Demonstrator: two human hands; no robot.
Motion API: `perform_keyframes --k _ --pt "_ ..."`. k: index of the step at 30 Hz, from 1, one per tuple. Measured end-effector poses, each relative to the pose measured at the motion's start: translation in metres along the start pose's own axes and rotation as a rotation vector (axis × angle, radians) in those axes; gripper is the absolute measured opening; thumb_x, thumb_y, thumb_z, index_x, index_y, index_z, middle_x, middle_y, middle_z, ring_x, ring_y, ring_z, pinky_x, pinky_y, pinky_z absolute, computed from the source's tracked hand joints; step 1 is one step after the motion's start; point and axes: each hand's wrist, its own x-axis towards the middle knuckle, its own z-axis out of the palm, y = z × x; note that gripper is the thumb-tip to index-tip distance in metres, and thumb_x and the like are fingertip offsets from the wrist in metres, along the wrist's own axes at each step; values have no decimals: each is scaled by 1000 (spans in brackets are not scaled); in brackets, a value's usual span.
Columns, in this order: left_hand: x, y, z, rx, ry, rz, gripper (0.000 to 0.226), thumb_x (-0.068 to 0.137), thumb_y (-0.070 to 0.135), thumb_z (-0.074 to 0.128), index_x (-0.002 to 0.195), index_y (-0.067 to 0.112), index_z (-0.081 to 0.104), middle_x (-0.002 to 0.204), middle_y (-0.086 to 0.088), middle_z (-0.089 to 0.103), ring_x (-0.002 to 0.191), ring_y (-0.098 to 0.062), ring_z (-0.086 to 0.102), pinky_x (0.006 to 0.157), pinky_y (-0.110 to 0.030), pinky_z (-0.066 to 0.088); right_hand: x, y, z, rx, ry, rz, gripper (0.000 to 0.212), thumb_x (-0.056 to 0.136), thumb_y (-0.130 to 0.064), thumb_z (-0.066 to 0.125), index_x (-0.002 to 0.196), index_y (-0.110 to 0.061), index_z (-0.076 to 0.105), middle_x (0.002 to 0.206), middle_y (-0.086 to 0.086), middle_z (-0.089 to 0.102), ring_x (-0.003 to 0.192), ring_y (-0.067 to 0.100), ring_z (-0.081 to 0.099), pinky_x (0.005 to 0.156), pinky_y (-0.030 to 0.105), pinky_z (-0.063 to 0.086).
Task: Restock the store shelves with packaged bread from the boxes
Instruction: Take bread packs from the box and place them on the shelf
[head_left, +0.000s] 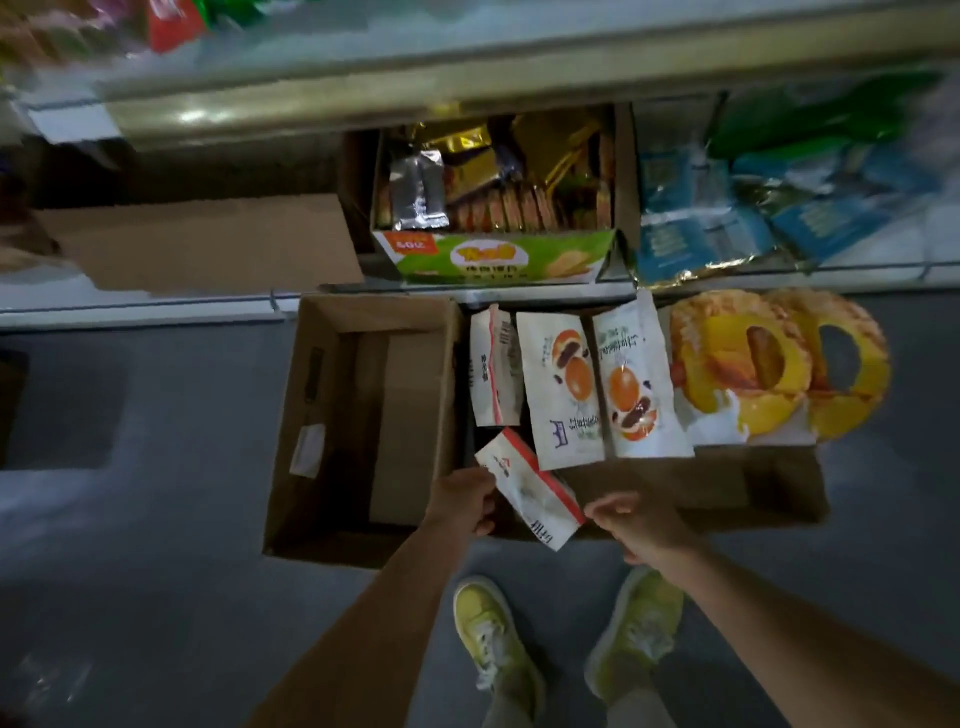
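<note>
Over the grey floor, between two open brown corrugated cardboard boxes, the left hand (464, 493) pinches one edge of a flat white crinkled plastic bread packet with a red stripe (530, 491), fingers curled onto it. The right hand (636, 525) is at the packet's opposite edge, fingers curled and close together; whether they actually clamp the wrapper cannot be told. The packet hangs tilted over the near rim of the right-hand cardboard box (727, 483).

In that box stand another white red-striped packet (493, 364), two glossy white pouches printed with orange round buns (563, 384), and soft clear bags showing ring-shaped yellow bread (748, 364). The left-hand cardboard box (311, 405) has plain board panels inside and a white label on its inner wall.

On the low metal shelf (156, 306) beyond sit a green printed carton of foil-wrapped biscuits (493, 254), shiny blue snack bags (711, 223) and a flat cardboard sheet (208, 239). Yellow-green lace-up shoes (491, 634) show below.
</note>
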Motion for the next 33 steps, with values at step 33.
perform_keyframes --k 33 --pt "35 -12 -17 516 6 543 19 98 19 58 116 14 61 110 -1 66 92 -9 61 58 -6 44 8 33 7 -180 332 -339 20 99 -15 51 79 -16 49 74 -5 57 61 12 55 40 14 39"
